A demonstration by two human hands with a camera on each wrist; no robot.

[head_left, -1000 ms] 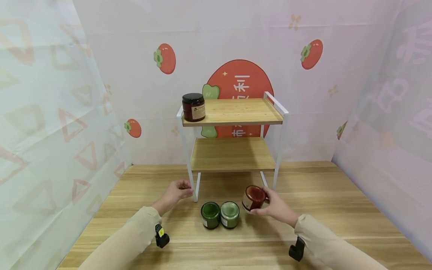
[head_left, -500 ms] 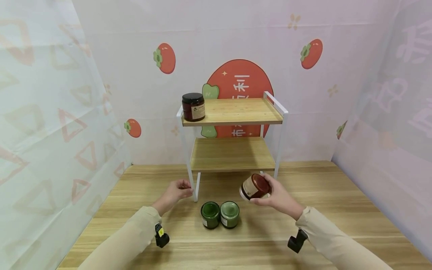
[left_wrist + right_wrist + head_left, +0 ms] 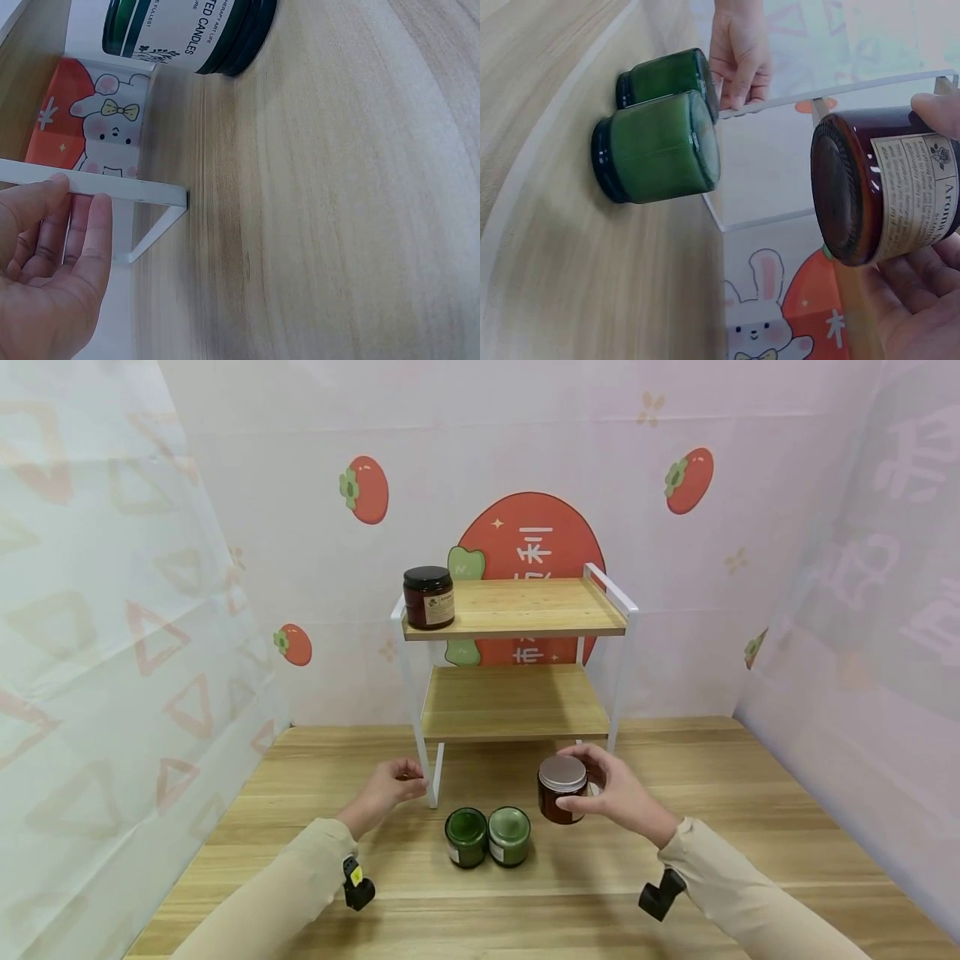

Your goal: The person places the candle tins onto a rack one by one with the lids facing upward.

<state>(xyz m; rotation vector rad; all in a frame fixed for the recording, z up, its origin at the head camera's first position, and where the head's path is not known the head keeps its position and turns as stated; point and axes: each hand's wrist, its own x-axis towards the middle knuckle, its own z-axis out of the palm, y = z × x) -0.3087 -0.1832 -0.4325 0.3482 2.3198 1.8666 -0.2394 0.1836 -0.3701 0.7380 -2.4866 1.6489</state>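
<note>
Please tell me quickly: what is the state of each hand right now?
Left hand: closed, pinching the white rack leg.
Right hand: closed, holding the brown jar.

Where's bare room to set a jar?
Free: the lower shelf; the top shelf right of the black-lidded jar; the tabletop right of the right hand. Crowded: left of that hand, around two green jars, the held brown jar close by.

A green jar (image 3: 187,31) reads "CANDLES" and "ART LIFE"; the held jar (image 3: 889,184), "Arom"; the backdrop (image 3: 534,547) bears "利" and "市".
</note>
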